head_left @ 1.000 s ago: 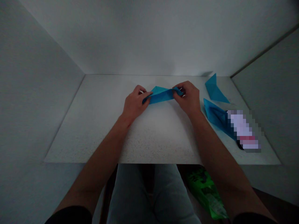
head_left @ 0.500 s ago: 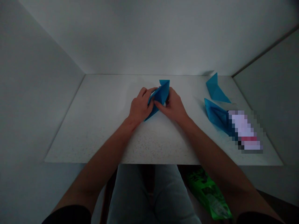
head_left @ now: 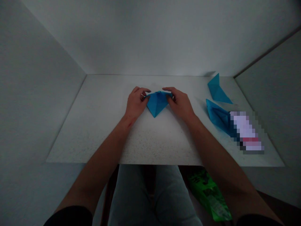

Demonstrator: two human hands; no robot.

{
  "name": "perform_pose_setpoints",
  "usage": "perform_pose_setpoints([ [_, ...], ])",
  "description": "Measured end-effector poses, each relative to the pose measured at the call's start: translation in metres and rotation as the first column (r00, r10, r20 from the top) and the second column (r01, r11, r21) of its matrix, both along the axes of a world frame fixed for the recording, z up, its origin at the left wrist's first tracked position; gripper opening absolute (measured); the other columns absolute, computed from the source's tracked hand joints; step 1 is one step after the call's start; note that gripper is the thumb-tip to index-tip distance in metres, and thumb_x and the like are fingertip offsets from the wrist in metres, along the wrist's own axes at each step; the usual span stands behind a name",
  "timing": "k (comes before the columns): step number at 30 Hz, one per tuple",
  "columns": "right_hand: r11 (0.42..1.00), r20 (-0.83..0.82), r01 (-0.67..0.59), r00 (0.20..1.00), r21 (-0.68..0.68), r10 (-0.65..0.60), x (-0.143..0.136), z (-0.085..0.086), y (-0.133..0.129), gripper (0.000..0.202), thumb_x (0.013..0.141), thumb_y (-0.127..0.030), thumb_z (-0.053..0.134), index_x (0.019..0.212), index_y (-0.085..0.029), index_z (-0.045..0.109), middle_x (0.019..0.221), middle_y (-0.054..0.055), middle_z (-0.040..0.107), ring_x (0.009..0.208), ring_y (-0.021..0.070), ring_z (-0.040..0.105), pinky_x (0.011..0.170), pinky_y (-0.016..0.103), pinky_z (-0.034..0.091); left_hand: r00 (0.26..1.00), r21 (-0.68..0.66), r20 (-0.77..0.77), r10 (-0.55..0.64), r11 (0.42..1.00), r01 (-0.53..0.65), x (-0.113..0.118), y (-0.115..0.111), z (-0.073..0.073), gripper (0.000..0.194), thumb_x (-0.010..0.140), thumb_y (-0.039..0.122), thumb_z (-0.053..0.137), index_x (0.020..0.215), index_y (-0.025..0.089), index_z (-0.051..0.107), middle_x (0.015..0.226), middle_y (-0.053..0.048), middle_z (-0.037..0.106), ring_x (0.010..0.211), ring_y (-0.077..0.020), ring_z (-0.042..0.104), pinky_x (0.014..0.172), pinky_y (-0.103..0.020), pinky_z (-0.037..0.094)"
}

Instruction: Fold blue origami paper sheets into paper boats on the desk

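Observation:
Between my hands is a piece of folded blue paper [head_left: 156,104], with creases down its face and one corner pointing toward me. My left hand [head_left: 136,102] pinches its left corner, the thumb in front and the forefinger reaching over the top edge. On the opposite corner, my right hand [head_left: 180,102] grips in the same way, its forefinger stretched along above the paper. The fingers behind the paper are partly hidden.
At the right of the white table [head_left: 98,125] stand a folded blue paper piece [head_left: 217,92] and a blue paper boat [head_left: 218,116]. A blurred-out flat object [head_left: 246,130] lies against the boat. Below the table's edge is a green bag [head_left: 209,194]. Walls enclose the table's back and sides.
The blue paper has turned from a steep slant to lying level, its broad face showing. My hands have moved apart to its two side corners.

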State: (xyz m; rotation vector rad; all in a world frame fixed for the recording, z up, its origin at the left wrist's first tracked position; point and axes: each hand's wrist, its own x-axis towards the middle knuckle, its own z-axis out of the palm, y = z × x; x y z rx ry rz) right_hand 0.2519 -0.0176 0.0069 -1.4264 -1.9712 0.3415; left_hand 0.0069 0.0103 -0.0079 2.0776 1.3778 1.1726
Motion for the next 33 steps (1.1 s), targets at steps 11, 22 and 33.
perform_pose_setpoints([
  [11,0.996,-0.126,-0.072,0.990,-0.045,0.066,0.019,-0.003,0.011,0.037,0.103,-0.028,0.061,0.135,-0.028,0.080,0.110,0.007,0.082,0.067,0.0161,0.065,0.075,0.035,0.056,0.990,-0.014,0.135,-0.027,0.999,0.029,-0.005,0.007,0.001,0.019,0.091,0.019,0.077,0.107,0.024,0.086,0.104,-0.004,0.074,0.076,-0.0130,0.064,0.076,-0.027,0.059],
  [22,0.908,-0.640,-0.155,0.754,-0.390,-0.146,0.011,-0.006,0.017,0.040,0.104,-0.064,0.061,0.123,-0.030,0.070,0.117,0.005,0.079,0.058,0.0104,0.060,0.046,0.023,0.043,0.876,-0.136,0.460,-0.143,0.964,0.229,-0.007,0.019,-0.017,0.026,0.098,0.031,0.071,0.117,0.028,0.088,0.148,-0.008,0.071,0.131,-0.0271,0.073,0.100,-0.042,0.069],
  [33,0.899,-0.749,-0.292,0.660,-0.327,-0.058,0.006,-0.009,0.017,0.069,0.073,-0.073,0.097,0.112,-0.028,0.063,0.069,-0.008,0.054,0.052,0.0107,0.048,0.047,0.025,0.037,0.851,-0.040,0.371,-0.372,0.909,0.415,-0.010,0.009,-0.011,0.049,0.086,0.065,0.092,0.112,0.025,0.079,0.181,-0.013,0.035,0.130,-0.0341,0.072,0.095,-0.047,0.070],
])
